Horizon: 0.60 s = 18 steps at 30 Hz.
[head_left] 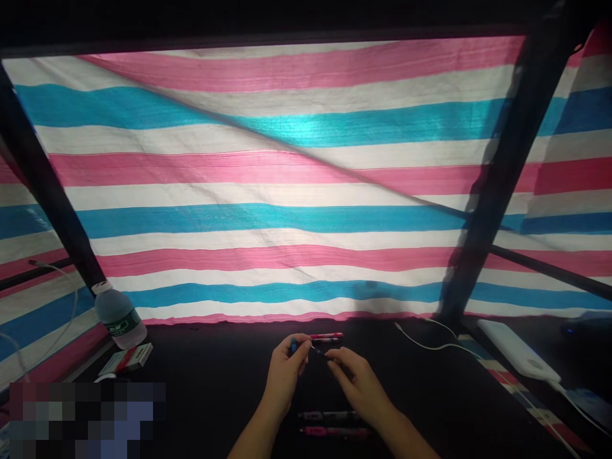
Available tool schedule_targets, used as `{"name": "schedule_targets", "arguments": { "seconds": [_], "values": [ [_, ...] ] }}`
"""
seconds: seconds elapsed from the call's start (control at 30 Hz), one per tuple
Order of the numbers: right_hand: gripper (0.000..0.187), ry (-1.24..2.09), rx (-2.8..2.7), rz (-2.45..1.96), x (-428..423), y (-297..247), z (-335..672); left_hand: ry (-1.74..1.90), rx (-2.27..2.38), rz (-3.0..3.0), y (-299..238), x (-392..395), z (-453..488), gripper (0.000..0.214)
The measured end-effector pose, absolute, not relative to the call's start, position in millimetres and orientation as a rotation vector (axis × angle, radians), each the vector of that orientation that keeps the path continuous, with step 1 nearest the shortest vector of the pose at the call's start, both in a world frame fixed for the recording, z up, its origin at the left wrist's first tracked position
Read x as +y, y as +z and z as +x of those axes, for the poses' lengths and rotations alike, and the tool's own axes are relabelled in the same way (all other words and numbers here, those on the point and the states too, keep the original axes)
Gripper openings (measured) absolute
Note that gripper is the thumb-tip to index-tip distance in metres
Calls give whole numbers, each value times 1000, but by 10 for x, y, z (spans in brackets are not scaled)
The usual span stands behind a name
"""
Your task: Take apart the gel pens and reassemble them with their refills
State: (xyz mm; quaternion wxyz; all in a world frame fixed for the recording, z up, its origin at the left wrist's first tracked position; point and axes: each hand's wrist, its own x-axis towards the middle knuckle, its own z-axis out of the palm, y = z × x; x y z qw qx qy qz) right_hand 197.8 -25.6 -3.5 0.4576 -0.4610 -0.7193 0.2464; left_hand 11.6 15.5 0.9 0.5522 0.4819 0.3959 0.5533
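1. Huge pink, white and blue striped tarp [306, 191] hung behind a dark table [191, 363].
2. Water bottle [118, 315] sat far left; white power bank [519, 349] lay right, with a white cable [430, 344].
3. Two pens [332, 424] lay just below the hands, and a pink pen [326, 335] lay just above them.
4. Left hand [287, 373] was closed on a small blue piece [293, 345]; right hand [358, 382] pinched a thin dark pen part [320, 352], right beside the left fingers.

Passage: dark tabletop [201, 363] is left between the left hand [287, 376] and a clear plastic water bottle [119, 315], upper left. Obstructions: pink-and-black marker pens [329, 415] are laid below the right hand [361, 382]; a thin white cable [430, 344] and a white rectangular power bank [519, 349] are placed to the right.
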Motion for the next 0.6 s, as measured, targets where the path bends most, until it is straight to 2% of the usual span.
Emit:
{"name": "schedule_targets", "arguments": {
  "seconds": [0.23,0.47,0.6],
  "values": [
    [24,596,-1763,-1134,-256,-43,1970,1252,938,1143,35,110,154,44],
    [20,674,-1720,-1120,-253,-112,1916,1137,845,1050,-19,69,240,44],
    [24,758,-1643,-1104,-245,-154,1907,1193,827,1003,1,91,218,42]
  ]
}}
